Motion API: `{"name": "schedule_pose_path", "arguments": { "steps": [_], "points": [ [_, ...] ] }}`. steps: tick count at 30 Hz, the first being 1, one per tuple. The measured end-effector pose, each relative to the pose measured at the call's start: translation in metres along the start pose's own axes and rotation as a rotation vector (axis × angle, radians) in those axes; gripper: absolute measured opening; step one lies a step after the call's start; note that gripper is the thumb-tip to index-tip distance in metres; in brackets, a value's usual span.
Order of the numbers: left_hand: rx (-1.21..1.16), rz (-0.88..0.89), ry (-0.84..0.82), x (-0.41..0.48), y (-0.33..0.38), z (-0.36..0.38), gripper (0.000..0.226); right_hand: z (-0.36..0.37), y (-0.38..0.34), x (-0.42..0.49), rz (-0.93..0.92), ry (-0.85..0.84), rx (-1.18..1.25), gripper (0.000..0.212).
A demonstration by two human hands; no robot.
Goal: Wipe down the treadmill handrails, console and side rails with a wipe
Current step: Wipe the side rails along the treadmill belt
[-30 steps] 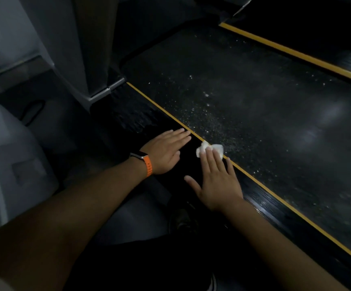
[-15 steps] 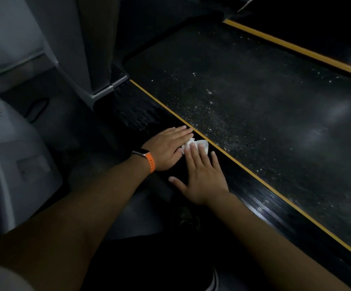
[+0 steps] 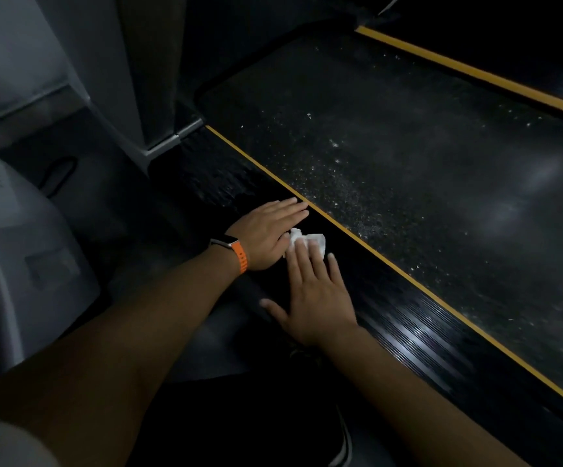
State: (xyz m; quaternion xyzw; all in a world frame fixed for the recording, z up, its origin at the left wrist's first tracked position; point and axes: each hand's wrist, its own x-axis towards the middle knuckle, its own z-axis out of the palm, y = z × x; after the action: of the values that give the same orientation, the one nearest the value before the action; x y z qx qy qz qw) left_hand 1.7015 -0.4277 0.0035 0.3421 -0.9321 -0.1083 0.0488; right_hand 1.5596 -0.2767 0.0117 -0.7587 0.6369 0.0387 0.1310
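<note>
A small white wipe [image 3: 312, 242] lies on the treadmill's black ribbed left side rail [image 3: 418, 335]. My right hand [image 3: 317, 291] presses it flat with straight fingers; most of the wipe is hidden under the fingertips. Just to the left, my left hand [image 3: 268, 232], with an orange-strapped watch at the wrist, rests flat on the same rail, touching the wipe's left edge. A yellow stripe [image 3: 367, 246] divides the rail from the dusty black running belt [image 3: 408, 170].
The grey upright post [image 3: 145, 72] of the treadmill rises at the upper left, its foot meeting the rail's front end. A grey machine housing [image 3: 20, 251] sits at the left. The far side rail with its yellow stripe [image 3: 475, 74] runs along the upper right. My shoe [image 3: 340, 443] is below.
My right hand has slid the wipe leftward and toward me along the side rail, away from the yellow stripe, until it meets my left hand, which has stayed put.
</note>
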Motion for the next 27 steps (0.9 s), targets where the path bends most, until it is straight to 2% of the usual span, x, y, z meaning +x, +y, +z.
{"name": "schedule_pose_path", "arguments": {
  "steps": [6, 9, 12, 16, 23, 27],
  "points": [
    [0.007, 0.026, 0.007, -0.001, -0.003, 0.001, 0.066, 0.023, 0.034, -0.073, 0.027, 0.154, 0.011, 0.098],
    [0.01, 0.026, 0.0, -0.001, -0.003, 0.002, 0.065, 0.03, 0.029, -0.08, 0.042, 0.192, 0.003, 0.1],
    [0.009, 0.027, 0.003, -0.001, -0.003, 0.001, 0.065, 0.022, 0.002, -0.046, -0.008, 0.179, 0.008, 0.102],
    [0.003, 0.006, -0.001, -0.002, -0.002, 0.0, 0.064, 0.012, -0.018, -0.017, -0.039, 0.065, -0.038, 0.1],
    [0.002, 0.015, -0.001, -0.001, -0.002, 0.0, 0.067, 0.036, 0.021, -0.093, -0.015, 0.159, -0.023, 0.097],
    [0.004, 0.019, -0.004, -0.001, 0.001, -0.002, 0.067, 0.037, 0.004, -0.071, 0.011, 0.16, -0.039, 0.1]
  ]
}}
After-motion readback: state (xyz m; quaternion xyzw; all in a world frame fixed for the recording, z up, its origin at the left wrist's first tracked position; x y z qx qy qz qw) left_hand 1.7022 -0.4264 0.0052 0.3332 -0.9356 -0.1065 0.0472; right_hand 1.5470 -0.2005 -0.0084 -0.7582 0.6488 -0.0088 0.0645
